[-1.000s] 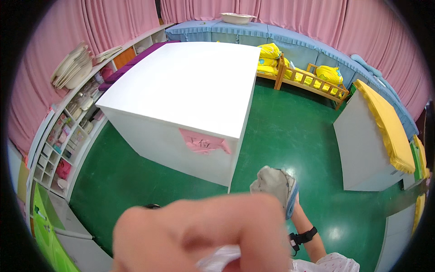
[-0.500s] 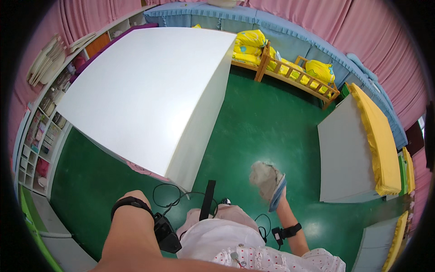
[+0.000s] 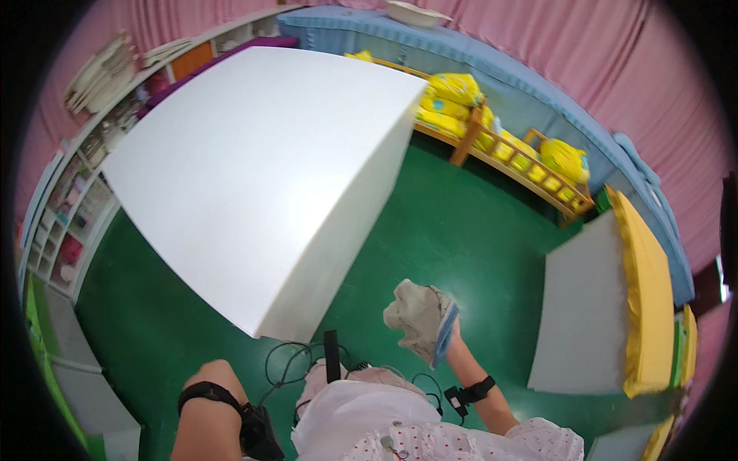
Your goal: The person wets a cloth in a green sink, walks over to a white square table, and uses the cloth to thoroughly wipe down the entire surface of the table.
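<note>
Fingers of the right hand (image 3: 455, 333) are hidden by a limp grey cloth (image 3: 417, 319) with a blue edge band, which covers them; whether they spread or grip inside or behind it, I cannot tell. Well to their left hangs the left hand (image 3: 220, 375), its fingers out of sight, so their pose is unclear too. Ahead and left of the right fingers stands a large white smooth-topped block (image 3: 261, 154); farther ahead, slightly right, a wooden railed bed (image 3: 530, 178) with yellow bedding.
</note>
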### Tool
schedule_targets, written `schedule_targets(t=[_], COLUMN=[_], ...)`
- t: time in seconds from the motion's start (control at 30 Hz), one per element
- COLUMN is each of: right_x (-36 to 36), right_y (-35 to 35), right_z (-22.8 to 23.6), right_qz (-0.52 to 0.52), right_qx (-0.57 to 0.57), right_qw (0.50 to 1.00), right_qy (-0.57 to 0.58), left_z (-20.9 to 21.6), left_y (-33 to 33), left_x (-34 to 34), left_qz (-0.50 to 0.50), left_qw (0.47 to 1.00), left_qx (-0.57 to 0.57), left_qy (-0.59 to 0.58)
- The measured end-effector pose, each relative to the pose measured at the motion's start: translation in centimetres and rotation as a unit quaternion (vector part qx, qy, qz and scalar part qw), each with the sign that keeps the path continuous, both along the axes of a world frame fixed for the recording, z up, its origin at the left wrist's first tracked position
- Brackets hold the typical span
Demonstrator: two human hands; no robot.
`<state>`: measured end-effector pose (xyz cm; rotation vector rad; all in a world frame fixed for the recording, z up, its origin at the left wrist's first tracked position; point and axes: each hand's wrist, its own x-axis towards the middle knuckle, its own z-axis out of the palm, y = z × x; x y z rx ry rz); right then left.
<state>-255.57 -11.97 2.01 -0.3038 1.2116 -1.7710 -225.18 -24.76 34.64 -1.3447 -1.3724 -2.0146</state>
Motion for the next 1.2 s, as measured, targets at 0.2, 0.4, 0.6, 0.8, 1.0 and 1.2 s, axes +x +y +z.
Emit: schedule_targets(t=[0.2,0.4,0.6,0.8,1.0,1.2], right_x=[-0.8,5.2,13.2,13.3,8.7,6.9], right_y=[-10.2,-22.3,-30.9,-31.5,-30.5,-27.4], right_z=[4.3,12.3,4.8,3.0,5.9,5.0], right_qz=[0.029,0.275,0.465,0.4,0.343,0.401], right_qx=[-0.072,-0.104,-0.1,-0.204,-0.275,-0.248], right_qw=[0.994,0.748,0.325,0.473,0.669,0.541], right_qy=[-0.079,0.595,0.818,0.758,0.6,0.697], left_z=[-3.5,-14.0,-23.2,-26.4,-25.6,-27.4], left_y=[-3.1,-3.4,-6.1,-10.0,-11.1,-13.6], left_x=[2.7,6.5,7.9,5.9,4.4,5.2], left_qz=[0.137,0.698,0.716,0.774,0.837,0.814], left_qw=[0.987,0.512,0.428,0.334,0.215,0.097], left_qx=[-0.069,-0.077,0.265,0.168,-0.261,-0.419], left_qy=[-0.038,-0.494,-0.484,-0.511,-0.431,-0.39])
